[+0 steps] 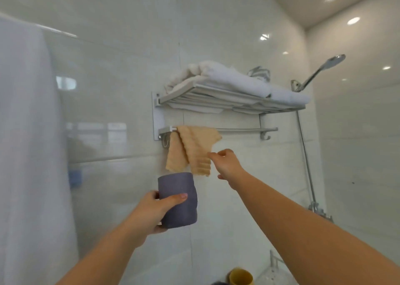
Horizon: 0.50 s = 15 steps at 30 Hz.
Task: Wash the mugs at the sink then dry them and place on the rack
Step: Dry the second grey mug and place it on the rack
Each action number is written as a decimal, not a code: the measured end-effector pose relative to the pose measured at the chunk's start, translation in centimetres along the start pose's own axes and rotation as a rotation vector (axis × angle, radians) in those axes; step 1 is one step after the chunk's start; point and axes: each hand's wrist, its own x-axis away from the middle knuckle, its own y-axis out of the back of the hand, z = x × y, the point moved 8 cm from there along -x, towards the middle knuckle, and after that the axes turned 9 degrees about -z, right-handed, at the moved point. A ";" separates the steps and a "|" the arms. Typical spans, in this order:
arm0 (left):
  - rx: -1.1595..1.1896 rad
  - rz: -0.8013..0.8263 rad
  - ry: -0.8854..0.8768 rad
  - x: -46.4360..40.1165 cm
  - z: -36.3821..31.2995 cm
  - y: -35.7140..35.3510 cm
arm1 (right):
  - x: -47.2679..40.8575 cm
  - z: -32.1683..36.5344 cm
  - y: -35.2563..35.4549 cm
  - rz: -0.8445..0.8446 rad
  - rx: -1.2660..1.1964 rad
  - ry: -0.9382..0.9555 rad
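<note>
My left hand (152,214) grips a grey-purple mug (178,200), held upright in front of the white tiled wall. Above it a beige cloth (192,149) hangs over the lower bar of a metal wall rack (216,99). My right hand (227,164) reaches up and pinches the cloth's right edge between thumb and fingers. A yellow mug (241,277) shows at the bottom edge, partly cut off.
Folded white towels (233,79) lie on the rack's top shelf. A shower head (320,70) and its riser pipe (306,159) stand at the right. A large white towel (28,144) hangs at the left. A glass corner shelf (275,271) sits low right.
</note>
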 end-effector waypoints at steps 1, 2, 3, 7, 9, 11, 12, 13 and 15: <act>0.003 -0.028 -0.005 -0.6 -0.5 0.1 | -1.1 0.5 -0.6 0.009 0.021 0.043; 0.009 -0.059 -0.010 -1.1 -1.0 0.2 | -2.0 1.2 -1.2 0.007 0.078 0.118; 0.016 -0.087 -0.017 -1.6 -1.4 0.3 | -2.7 2.1 -1.8 -0.005 0.168 0.211; 0.031 -0.183 -0.030 -2.5 -2.4 1.1 | -3.4 6.2 -4.6 -0.066 0.432 0.644; 0.016 -0.218 -0.023 -2.6 -2.4 1.6 | -3.2 7.4 -6.4 -0.122 0.625 0.807; -0.014 -0.242 -0.024 -2.5 -2.5 2.1 | -2.7 8.4 -7.4 -0.186 0.717 0.929; -0.022 -0.249 -0.030 -2.5 -2.6 2.4 | -2.5 8.8 -7.4 -0.192 0.696 0.954; -0.025 -0.253 -0.036 -2.5 -2.6 2.6 | -2.3 9.1 -7.1 -0.185 0.644 0.953; -0.019 -0.251 -0.043 -2.4 -2.5 3.0 | -2.1 9.2 -5.8 -0.168 0.553 0.898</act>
